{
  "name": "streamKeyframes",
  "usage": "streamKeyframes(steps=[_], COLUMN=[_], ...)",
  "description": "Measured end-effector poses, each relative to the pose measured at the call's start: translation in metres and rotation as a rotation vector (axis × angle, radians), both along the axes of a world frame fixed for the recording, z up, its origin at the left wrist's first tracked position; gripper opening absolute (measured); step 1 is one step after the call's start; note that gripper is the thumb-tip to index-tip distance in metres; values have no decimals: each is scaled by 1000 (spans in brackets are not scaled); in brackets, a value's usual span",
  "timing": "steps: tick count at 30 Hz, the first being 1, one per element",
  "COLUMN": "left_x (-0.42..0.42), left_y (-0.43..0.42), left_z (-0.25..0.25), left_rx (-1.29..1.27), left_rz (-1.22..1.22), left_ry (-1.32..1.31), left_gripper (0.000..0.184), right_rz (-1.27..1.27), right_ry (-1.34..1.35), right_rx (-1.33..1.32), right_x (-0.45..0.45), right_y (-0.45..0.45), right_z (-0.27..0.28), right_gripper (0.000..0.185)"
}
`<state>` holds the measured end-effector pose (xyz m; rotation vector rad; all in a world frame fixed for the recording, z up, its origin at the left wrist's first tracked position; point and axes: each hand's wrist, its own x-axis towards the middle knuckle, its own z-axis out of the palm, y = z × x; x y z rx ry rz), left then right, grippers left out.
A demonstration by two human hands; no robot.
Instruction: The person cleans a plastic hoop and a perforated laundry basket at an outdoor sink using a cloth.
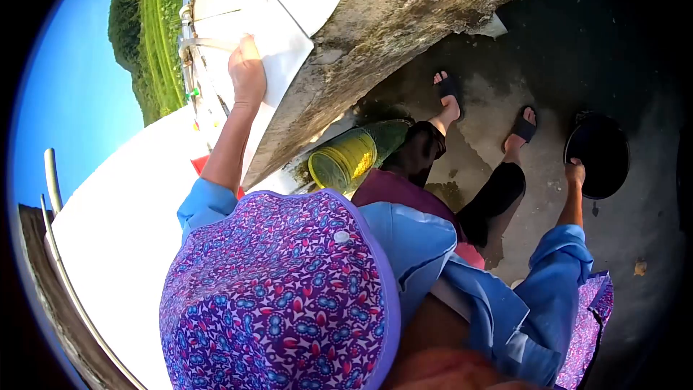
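Observation:
My left hand (pixel 247 76) is raised over a white-topped ledge (pixel 285 50), its fingers closed at the end of a pale, curved, pipe-like piece (pixel 206 43). Whether the fingers wrap that piece or something smaller is hard to see. Low on the other side, my right hand (pixel 575 172) grips the rim of a round black bucket (pixel 606 155), held near the wet floor. The dark inside of the bucket does not show what it contains. A yellow basket (pixel 343 159) lies on its side below the ledge, by my legs, with green netting (pixel 390 136) next to it.
A rough, stained concrete wall (pixel 382 36) drops from the ledge to the wet concrete floor (pixel 484 137). My sandalled feet (pixel 525 126) stand on it. A patterned purple hat brim (pixel 281 296) covers much of the lower view. Pipes (pixel 188 25) run along the ledge's far side.

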<state>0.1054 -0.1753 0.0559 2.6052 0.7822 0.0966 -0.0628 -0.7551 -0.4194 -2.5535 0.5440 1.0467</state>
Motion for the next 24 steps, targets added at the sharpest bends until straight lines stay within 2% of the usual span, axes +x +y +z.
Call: streamKeyframes(steps=[2, 4, 6, 8, 12, 14, 16, 18, 20, 22, 24], left_x=[6, 6, 6, 10, 5, 8, 8, 13, 15, 13, 13], left_y=[12, 10, 12, 10, -1, -8, -15, -8, -6, -2, 6], left_z=[-4, -12, -20, -31, -46, -53, -55, -54, -53, -53, -57], left_rx=[165, 275, 237, 279, 203, 179, 122, 30, -3, -23, -46], left_rz=[-118, -82, -67, -104, -100, -156, -168, -242, -266, -321, -341], left_ry=[-19, 55, 95, 101, 46, 62, 38, 131, 134, 133, 188], left_gripper=[48, 50, 50, 49, 49, 49, 49, 46, 47, 48, 47], right_rz=[-138, -554, -620, -756, -630, -529, -393, -206, 157, 336, 466], right_ry=[-34, 133, 5, -140, -513, -653, -748, -877, -1109, -1174, -1205], right_rx=[353, 542, 591, 652, 781, 873, 983, 936, 616, 435, 405], right_x=[13, 44, 84, 124, 193, 230, 256, 280, 301, 313, 327], right_y=[-12, 18, 56, 83, 126, 159, 189, 229, 262, 300, 319], right_z=[-19, 82, 176, 244, 327, 378, 404, 424, 430, 442, 423], right_gripper=[30, 26, 21, 21, 22, 21, 19, 18, 18, 20, 20])
